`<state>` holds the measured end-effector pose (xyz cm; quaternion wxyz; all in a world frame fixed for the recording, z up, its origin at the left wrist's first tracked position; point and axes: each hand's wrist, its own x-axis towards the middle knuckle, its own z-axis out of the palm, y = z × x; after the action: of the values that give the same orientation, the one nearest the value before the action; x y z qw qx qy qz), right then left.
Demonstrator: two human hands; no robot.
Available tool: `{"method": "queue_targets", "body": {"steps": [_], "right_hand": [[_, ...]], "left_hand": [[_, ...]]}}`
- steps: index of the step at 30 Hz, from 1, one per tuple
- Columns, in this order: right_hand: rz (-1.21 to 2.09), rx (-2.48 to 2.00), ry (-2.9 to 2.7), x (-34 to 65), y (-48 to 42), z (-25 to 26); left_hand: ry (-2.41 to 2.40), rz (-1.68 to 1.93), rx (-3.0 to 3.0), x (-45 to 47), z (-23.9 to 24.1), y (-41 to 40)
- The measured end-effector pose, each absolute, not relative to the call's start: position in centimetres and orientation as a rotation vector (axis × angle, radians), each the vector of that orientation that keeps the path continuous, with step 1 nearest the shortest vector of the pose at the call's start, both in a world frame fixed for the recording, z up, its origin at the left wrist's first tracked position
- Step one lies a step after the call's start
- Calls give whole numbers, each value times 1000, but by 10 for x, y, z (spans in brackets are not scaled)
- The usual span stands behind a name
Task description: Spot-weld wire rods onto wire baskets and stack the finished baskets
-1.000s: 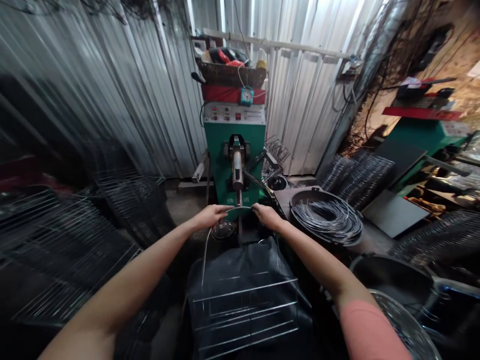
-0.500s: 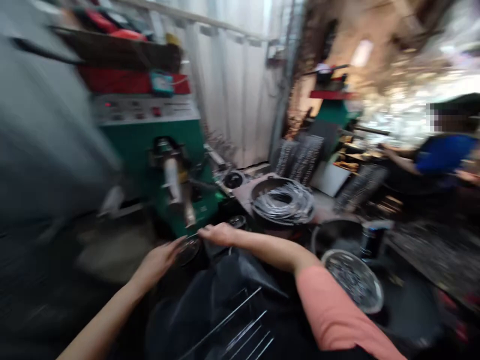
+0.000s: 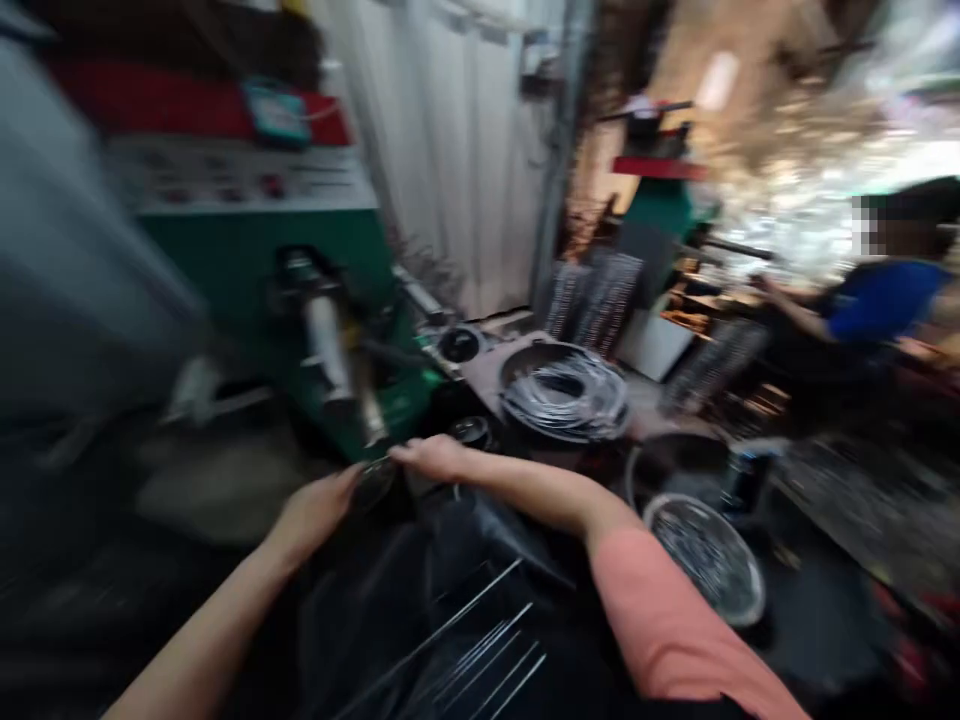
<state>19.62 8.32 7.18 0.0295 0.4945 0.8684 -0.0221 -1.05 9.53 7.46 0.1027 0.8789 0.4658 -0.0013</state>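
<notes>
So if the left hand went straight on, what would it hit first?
Likely the dark round dish just beyond the left hand, under the green machine; blur leaves depth unclear.

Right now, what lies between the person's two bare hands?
In the head view, a small dark round dish, blurred, lies between the left hand and the right hand.

Workshop interior: pale corrugated metal wall [image 3: 457, 160] directly behind and right of the green machine [image 3: 247, 270]; farther right of that machine, a second green machine [image 3: 660, 205] with a red top, dark wire racks [image 3: 600, 290] leaning below it, a seated person in blue [image 3: 877, 300], and hazy bright daylight [image 3: 795, 170] beyond.
</notes>
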Motion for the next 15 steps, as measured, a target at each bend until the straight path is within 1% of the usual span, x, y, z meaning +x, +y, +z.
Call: {"method": "queue_targets", "body": {"steps": [1, 7, 15], "right_hand": [[-42, 1538, 2670, 198, 88, 71], [-33, 1515, 2691, 191, 110, 76], [-76, 1538, 2715, 189, 127, 79]], "left_hand": [[1465, -35, 2533, -11, 75, 96], [1472, 190, 2506, -17, 78, 115], [1541, 181, 2554, -21, 78, 123]]}}
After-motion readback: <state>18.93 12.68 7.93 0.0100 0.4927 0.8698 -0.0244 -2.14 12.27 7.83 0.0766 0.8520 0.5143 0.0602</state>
